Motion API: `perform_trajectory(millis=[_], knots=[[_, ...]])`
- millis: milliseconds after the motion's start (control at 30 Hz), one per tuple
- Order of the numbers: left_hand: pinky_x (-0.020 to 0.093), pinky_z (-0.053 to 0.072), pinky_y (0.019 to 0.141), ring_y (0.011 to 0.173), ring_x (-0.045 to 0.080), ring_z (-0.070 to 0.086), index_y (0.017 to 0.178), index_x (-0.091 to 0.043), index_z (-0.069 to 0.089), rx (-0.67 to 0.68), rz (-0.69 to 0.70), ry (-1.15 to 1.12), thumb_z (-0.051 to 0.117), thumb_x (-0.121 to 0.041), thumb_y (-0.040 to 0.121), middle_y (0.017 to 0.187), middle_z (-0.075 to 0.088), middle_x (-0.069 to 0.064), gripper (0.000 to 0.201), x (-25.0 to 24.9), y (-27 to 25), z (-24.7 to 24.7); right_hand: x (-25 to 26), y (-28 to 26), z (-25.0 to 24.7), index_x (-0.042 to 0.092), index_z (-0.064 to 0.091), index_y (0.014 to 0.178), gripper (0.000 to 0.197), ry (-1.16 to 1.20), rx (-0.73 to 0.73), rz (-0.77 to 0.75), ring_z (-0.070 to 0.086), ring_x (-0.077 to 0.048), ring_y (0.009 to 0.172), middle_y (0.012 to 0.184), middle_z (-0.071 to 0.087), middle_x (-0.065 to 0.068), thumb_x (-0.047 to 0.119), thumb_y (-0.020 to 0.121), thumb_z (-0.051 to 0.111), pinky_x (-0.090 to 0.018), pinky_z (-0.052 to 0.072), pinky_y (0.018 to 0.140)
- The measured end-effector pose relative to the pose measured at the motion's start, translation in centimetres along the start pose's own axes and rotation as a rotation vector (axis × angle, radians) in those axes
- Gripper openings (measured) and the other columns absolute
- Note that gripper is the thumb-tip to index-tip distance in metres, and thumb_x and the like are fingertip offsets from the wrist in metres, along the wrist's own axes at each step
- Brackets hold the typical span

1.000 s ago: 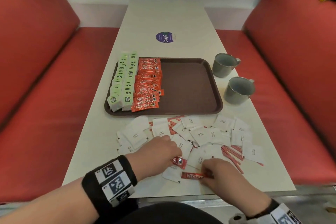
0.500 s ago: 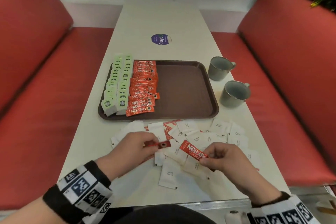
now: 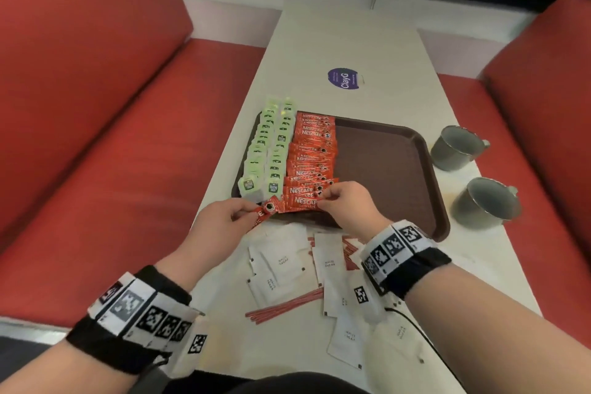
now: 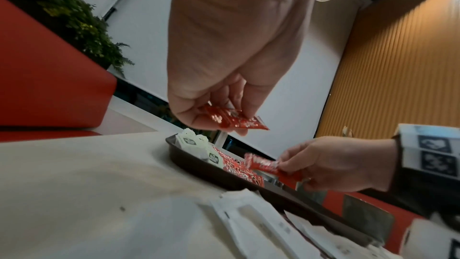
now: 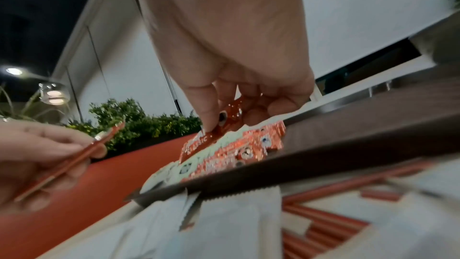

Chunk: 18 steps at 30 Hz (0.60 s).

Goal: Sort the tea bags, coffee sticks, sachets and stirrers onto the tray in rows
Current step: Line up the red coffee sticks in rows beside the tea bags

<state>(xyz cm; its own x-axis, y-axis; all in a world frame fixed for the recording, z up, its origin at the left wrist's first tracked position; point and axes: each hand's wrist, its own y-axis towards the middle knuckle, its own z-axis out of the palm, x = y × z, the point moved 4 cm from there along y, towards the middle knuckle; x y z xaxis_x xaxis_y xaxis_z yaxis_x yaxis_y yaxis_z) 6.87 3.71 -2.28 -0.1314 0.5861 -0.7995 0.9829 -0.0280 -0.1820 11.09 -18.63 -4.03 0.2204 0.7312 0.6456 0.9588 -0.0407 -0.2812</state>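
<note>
**Adding 2 more coffee sticks to the near end of the red row**

The right hand (image 3: pixel 347 206) is pinching a red foil Nescafé coffee stick (image 3: pixel 303 202) by its right end, thumb and fingertips curled onto it, and is lowering it onto the near end of the red coffee-stick row (image 3: pixel 311 153) on the dark brown plastic tray (image 3: pixel 387 166), at the middle of the head view. The left hand (image 3: pixel 217 227) is pinching a second red coffee stick (image 3: pixel 267 210), tilted, just left of the first and over the tray's near edge; its fingers are curled under the packet in the left wrist view.

To do this well, I judge each stick should be laid flat and parallel to its neighbours, overlapping the one behind by the same margin, logo up, its left end beside the green and white tea bag rows (image 3: pixel 267 150) without riding onto them. The right stick should probably be released first, so the left one can overlap it.

Both wrists are arching above the white table (image 3: pixel 351 35), palms facing down, forearms converging from the lower corners of the frame. White paper sugar sachets (image 3: pixel 278 269) and red striped stirrers (image 3: pixel 284 309) are lying loose on the table under the arms, not yet sorted. 2 grey metal mugs (image 3: pixel 455 147) are standing right of the tray.
</note>
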Motion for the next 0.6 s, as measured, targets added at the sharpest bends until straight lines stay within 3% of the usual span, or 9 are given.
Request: perform_trajectory(millis=[100, 233, 300, 433, 533, 600], knots=[[0.018, 0.035, 0.052, 0.065, 0.007, 0.054, 0.092, -0.029, 0.069, -0.013, -0.013, -0.012, 0.064, -0.023, 0.089, 0.088, 0.070, -0.003, 0.008, 0.0, 0.8, -0.5, 0.0, 2.0, 1.9, 0.032, 0.064, 0.066, 0.019, -0.170, 0.099, 0.067, 0.060, -0.020, 0.098, 0.096, 0.068, 0.005, 0.029, 0.083, 0.070, -0.042, 0.048, 0.094], [0.008, 0.032, 0.050, 0.064, -0.001, 0.051, 0.102, -0.025, 0.071, -0.001, 0.017, 0.068, 0.061, -0.021, 0.091, 0.090, 0.067, -0.010, 0.015, -0.4, 1.7, -0.6, 0.3, 2.5, 2.2, 0.030, 0.069, 0.082, 0.006, -0.334, 0.111, 0.098, 0.057, -0.020, 0.101, 0.100, 0.066, 0.005, 0.035, 0.085, 0.067, -0.044, 0.042, 0.099], [0.005, 0.035, 0.059, 0.074, -0.002, 0.054, 0.102, -0.024, 0.072, 0.022, 0.045, 0.119, 0.060, -0.018, 0.091, 0.090, 0.065, -0.011, 0.017, -1.1, 2.2, -0.1, 0.5, 2.4, 1.9, 0.028, 0.068, 0.089, 0.008, -0.373, 0.076, 0.068, 0.056, -0.020, 0.099, 0.100, 0.064, 0.005, 0.034, 0.087, 0.065, -0.043, 0.038, 0.098], [0.022, 0.043, 0.082, 0.093, 0.010, 0.055, 0.108, -0.021, 0.071, 0.128, 0.127, 0.290, 0.060, -0.020, 0.092, 0.106, 0.068, -0.003, 0.020, -2.6, 3.8, 2.1, 0.2, 2.1, 1.6, 0.026, 0.062, 0.088, 0.007, -0.373, 0.046, 0.028, 0.056, -0.019, 0.093, 0.095, 0.063, 0.005, 0.032, 0.086, 0.066, -0.039, 0.040, 0.093], [0.031, 0.047, 0.091, 0.098, 0.015, 0.060, 0.105, -0.022, 0.072, 0.186, 0.156, 0.414, 0.060, -0.021, 0.091, 0.107, 0.069, -0.003, 0.019, -3.6, 5.0, 4.0, -0.4, 1.9, 1.3, 0.024, 0.060, 0.086, 0.010, -0.264, 0.071, 0.017, 0.059, -0.018, 0.089, 0.094, 0.062, 0.003, 0.023, 0.084, 0.070, -0.033, 0.050, 0.082], [0.036, 0.049, 0.092, 0.098, 0.018, 0.061, 0.104, -0.025, 0.073, 0.219, 0.181, 0.497, 0.060, -0.022, 0.091, 0.106, 0.069, -0.004, 0.019, -4.4, 5.6, 5.0, -0.8, 1.7, 0.7, 0.019, 0.063, 0.089, 0.008, -0.222, 0.070, 0.001, 0.059, -0.018, 0.086, 0.094, 0.062, 0.001, 0.018, 0.084, 0.069, -0.028, 0.048, 0.074]])
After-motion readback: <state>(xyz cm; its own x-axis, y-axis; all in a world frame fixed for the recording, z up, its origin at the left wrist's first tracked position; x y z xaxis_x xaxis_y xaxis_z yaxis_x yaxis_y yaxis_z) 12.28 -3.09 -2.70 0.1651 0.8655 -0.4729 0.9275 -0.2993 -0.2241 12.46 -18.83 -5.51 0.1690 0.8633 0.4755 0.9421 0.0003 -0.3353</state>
